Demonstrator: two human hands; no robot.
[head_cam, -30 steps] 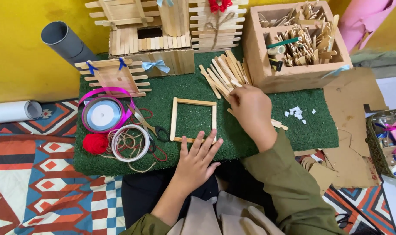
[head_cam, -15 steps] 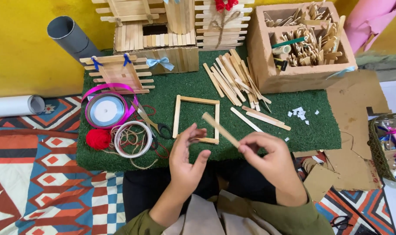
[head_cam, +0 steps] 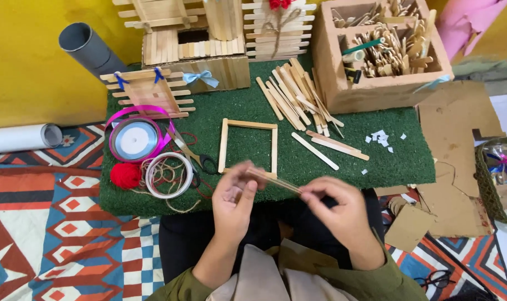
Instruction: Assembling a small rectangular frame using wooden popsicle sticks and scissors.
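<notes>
Flat wooden stick (head_cam: 275, 181) lowered, level now

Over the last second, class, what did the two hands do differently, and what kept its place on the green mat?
The right hand left the pile of loose sticks and came in toward the body holding one wooden stick. The left hand lifted off the mat's edge and took the stick's other end. The square stick frame, ribbon spool and cardboard box stayed put.

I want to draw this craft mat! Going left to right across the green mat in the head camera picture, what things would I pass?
Red yarn ball → ribbon spool → scissors → stick frame → stick pile → two loose sticks → white paper bits.
</notes>
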